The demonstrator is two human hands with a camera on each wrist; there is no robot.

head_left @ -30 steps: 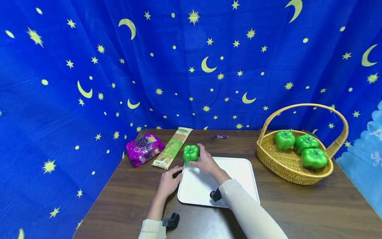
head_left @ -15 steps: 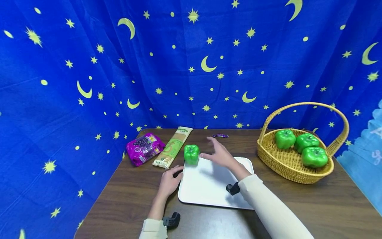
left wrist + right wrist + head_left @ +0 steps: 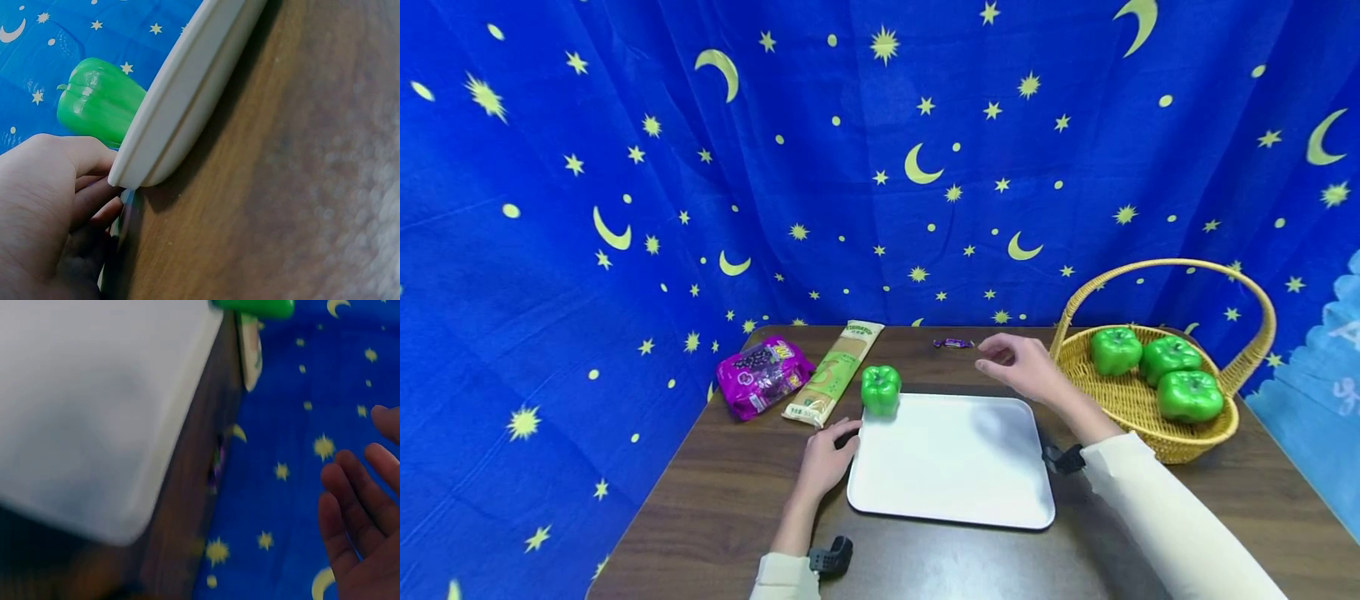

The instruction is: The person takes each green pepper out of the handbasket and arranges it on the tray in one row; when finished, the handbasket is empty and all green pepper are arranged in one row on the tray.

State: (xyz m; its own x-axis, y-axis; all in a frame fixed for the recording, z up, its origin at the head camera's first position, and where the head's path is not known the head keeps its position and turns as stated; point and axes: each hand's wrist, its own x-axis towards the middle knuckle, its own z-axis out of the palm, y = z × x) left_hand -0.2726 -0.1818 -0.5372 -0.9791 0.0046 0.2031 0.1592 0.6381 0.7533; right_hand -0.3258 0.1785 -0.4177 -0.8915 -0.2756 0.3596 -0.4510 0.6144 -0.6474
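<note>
Left hand: my left hand [image 3: 827,458] is at the left edge of the white tray [image 3: 951,467], fingers bent and touching the rim; whether they pinch it I cannot tell.
Right hand: my right hand [image 3: 1022,365] is raised beyond the tray's far right corner, fingers loosely bent, thumb and fingertips apart, holding nothing.
Single pepper: the green pepper [image 3: 881,390] sits upright at the far left corner of the tray, free of both my hands.
Left of it: a long noodle packet [image 3: 835,375] lies slantwise just beside the pepper, and a purple grape bag [image 3: 763,377] lies farther left, by the packet.
Far side: a small wrapped candy [image 3: 953,343] lies beyond the tray, near my right fingertips.
Right side: a wicker basket [image 3: 1097,411] with a tall handle holds three green peppers [image 3: 1170,359].
In the way: my right wrist and sleeve [image 3: 1157,492] cross in front of the basket's near left wall, hiding part of it.
Behind: a blue curtain [image 3: 850,167] with moons and stars hangs past the wooden table [image 3: 715,500].
</note>
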